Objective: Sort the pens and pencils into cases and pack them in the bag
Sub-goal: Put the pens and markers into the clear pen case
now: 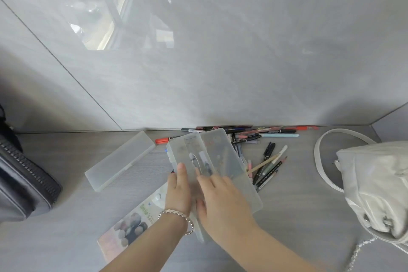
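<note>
I hold a frosted translucent pencil case (pixel 223 157) above the grey table, its lid partly open, with a few pens faintly visible inside. My left hand (pixel 179 190) grips its left edge, thumb on top. My right hand (pixel 223 201) lies on the case's near part with fingers spread on the lid. A second frosted case (pixel 120 159) lies closed to the left. A pile of loose pens and pencils (pixel 260 137) spreads behind and to the right of the held case. A white leather bag (pixel 375 185) with a long strap stands at the right.
A dark grey zipped bag (pixel 24 181) sits at the left edge. A flat printed pouch (pixel 130 227) lies under my left forearm. A glossy grey wall (pixel 220 62) rises right behind the pens.
</note>
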Tool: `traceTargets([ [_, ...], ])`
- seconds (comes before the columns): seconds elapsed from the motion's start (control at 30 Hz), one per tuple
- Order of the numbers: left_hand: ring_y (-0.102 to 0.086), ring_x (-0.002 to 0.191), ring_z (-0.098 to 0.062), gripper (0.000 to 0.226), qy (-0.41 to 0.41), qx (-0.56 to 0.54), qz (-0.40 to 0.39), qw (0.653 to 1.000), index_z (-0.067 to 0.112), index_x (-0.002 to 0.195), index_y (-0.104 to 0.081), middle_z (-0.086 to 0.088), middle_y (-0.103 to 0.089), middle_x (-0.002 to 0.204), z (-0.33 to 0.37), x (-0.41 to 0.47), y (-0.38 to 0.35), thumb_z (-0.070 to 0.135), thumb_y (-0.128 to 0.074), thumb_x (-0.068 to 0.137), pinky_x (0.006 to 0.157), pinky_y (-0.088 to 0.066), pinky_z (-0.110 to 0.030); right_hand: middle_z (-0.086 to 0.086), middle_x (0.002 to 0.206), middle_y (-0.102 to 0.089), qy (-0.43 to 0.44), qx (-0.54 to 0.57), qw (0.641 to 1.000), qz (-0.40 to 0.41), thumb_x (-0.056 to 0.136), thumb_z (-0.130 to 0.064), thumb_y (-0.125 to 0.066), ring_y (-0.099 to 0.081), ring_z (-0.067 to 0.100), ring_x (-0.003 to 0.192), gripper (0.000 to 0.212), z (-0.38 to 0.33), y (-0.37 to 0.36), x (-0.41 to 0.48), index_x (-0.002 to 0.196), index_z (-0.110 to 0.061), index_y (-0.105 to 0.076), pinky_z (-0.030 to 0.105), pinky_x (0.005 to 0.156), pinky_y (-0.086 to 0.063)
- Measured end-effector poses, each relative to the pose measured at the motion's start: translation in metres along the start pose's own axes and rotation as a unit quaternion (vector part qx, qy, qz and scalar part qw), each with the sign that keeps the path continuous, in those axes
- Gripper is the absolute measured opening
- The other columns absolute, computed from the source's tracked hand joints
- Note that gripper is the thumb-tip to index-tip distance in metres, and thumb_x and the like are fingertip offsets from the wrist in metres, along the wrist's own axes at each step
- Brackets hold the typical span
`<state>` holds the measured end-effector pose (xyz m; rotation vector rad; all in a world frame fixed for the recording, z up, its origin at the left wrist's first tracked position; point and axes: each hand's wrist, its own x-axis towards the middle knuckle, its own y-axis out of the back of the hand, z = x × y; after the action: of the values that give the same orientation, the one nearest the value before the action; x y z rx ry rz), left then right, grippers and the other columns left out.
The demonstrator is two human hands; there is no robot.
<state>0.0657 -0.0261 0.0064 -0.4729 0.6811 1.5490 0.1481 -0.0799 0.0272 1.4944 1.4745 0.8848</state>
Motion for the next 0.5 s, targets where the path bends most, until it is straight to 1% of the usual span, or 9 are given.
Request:
traceTargets([
  [0.07,-0.045,0.098,-0.020,0.034,-0.011,0.022,0.014,1.000,0.020,0.098,-0.046,0.011,-0.047,0.081,0.004,0.001,0.001,0.049,-0.029,0.095,0.089,-0.034,-0.031,-0.007,0.065,-0.057,0.020,-0.009,1.000,-0.003,0.048,-0.032,-0.083,-0.061,0.013,0.062,0.028,0.003,0.005,0.005,0.069,-0.024,-0.066,0.021,0.047,-0.048],
  [0.13,-0.043,0.086,-0.021,0.034,-0.027,0.042,0.033,0.998,0.020,0.083,-0.045,0.010,-0.042,0.074,0.009,0.005,0.003,0.047,-0.029,0.096,0.072,-0.032,-0.029,-0.001,0.081,-0.058,0.011,0.034,0.999,-0.026,0.075,-0.025,-0.068,-0.058,0.017,0.081,0.008,0.010,0.022,0.021,0.079,-0.019,-0.067,0.029,0.066,-0.049],
  [0.17,-0.043,0.077,-0.019,0.035,-0.029,0.051,0.043,0.997,0.018,0.080,-0.045,0.008,-0.040,0.072,0.011,0.008,0.005,0.046,-0.030,0.096,0.064,-0.031,-0.028,-0.001,0.088,-0.058,-0.010,0.072,0.997,-0.014,0.084,-0.023,-0.058,-0.055,0.017,0.086,0.010,0.020,0.027,0.033,0.087,-0.019,-0.066,0.030,0.073,-0.046],
  [0.2,-0.042,0.069,-0.015,0.035,-0.030,0.056,0.052,0.997,0.016,0.081,-0.045,0.007,-0.039,0.071,0.014,0.012,0.006,0.044,-0.031,0.096,0.061,-0.030,-0.028,-0.003,0.090,-0.059,-0.040,0.121,0.992,0.000,0.086,-0.022,-0.053,-0.054,0.015,0.085,0.013,0.031,0.033,0.048,0.091,-0.020,-0.065,0.030,0.074,-0.045],
  [0.27,-0.040,0.065,-0.009,0.033,-0.021,0.048,0.064,0.997,0.020,0.075,-0.044,0.007,-0.039,0.071,0.017,0.020,0.011,0.044,-0.035,0.096,0.061,-0.031,-0.027,-0.004,0.084,-0.061,-0.106,0.138,0.985,0.019,0.088,-0.020,-0.050,-0.052,0.013,0.070,0.017,0.063,0.031,0.081,0.099,-0.020,-0.063,0.028,0.064,-0.043],
  [0.3,-0.042,0.069,-0.014,0.033,-0.014,0.040,0.067,0.997,0.022,0.070,-0.041,0.008,-0.039,0.071,0.017,0.023,0.014,0.044,-0.036,0.095,0.064,-0.032,-0.028,-0.002,0.084,-0.063,-0.143,0.127,0.981,0.021,0.089,-0.020,-0.048,-0.052,0.013,0.064,0.021,0.080,0.026,0.097,0.106,-0.018,-0.060,0.028,0.060,-0.044],
  [0.37,-0.041,0.080,-0.021,0.034,-0.009,0.034,0.072,0.997,0.024,0.068,-0.040,0.007,-0.040,0.072,0.016,0.027,0.020,0.044,-0.038,0.095,0.075,-0.031,-0.029,0.005,0.093,-0.066,-0.220,0.125,0.967,-0.021,0.094,-0.023,-0.043,-0.057,0.018,0.069,0.026,0.110,0.010,0.116,0.116,-0.012,-0.054,0.033,0.066,-0.049],
  [0.43,-0.039,0.083,-0.020,0.036,-0.011,0.041,0.073,0.996,0.022,0.067,-0.040,0.006,-0.039,0.071,0.014,0.033,0.025,0.043,-0.037,0.095,0.078,-0.028,-0.029,0.008,0.095,-0.063,-0.276,0.151,0.948,-0.052,0.097,-0.027,-0.039,-0.058,0.022,0.079,0.025,0.127,-0.008,0.126,0.109,-0.010,-0.053,0.034,0.072,-0.048],
  [0.5,-0.042,0.087,-0.021,0.035,-0.014,0.034,0.071,0.997,0.019,0.070,-0.044,0.003,-0.043,0.074,0.013,0.038,0.028,0.043,-0.038,0.095,0.079,-0.030,-0.030,0.006,0.085,-0.059,-0.306,0.152,0.939,-0.034,0.096,-0.028,-0.039,-0.054,0.023,0.077,0.022,0.135,-0.024,0.133,0.093,-0.009,-0.052,0.030,0.065,-0.041],
])
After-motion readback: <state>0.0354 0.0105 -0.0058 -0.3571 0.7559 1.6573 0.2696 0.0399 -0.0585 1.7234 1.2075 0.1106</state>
